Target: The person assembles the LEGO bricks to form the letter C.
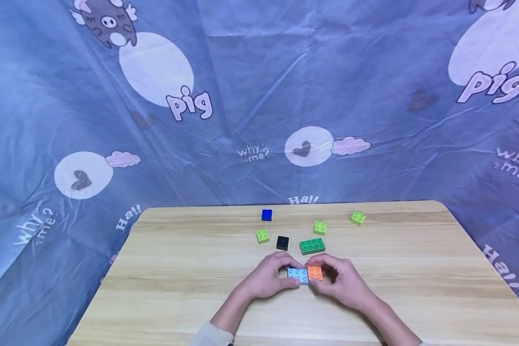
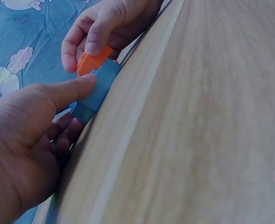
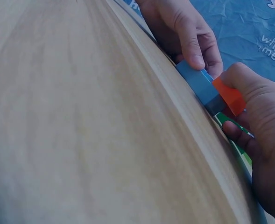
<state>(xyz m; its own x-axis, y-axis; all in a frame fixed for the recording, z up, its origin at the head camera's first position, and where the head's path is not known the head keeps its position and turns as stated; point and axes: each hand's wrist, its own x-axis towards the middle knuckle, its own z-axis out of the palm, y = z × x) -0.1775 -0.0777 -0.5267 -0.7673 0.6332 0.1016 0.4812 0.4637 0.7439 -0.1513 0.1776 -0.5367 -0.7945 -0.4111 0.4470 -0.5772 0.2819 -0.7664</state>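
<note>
In the head view a light blue brick point(image 1: 297, 274) with studs on top lies close over the table near its front. My left hand point(image 1: 269, 276) grips its left end between thumb and fingers. An orange brick point(image 1: 315, 272) with studs is pinched by my right hand point(image 1: 346, 283). In the right wrist view the orange brick point(image 3: 229, 95) sits higher than the blue brick point(image 3: 196, 81) and overlaps its right end. From the left wrist, the thumb presses the near side of the blue brick point(image 2: 101, 86); the left fingertips are partly hidden behind it.
Beyond the hands lie a green brick point(image 1: 312, 246), a black brick point(image 1: 282, 243) and a dark blue brick point(image 1: 266, 215). Three lime bricks stand apart: one at left point(image 1: 263, 236), one mid-right point(image 1: 320, 228), one far right point(image 1: 358, 218). A printed blue cloth point(image 1: 251, 105) hangs behind the wooden table point(image 1: 177, 278).
</note>
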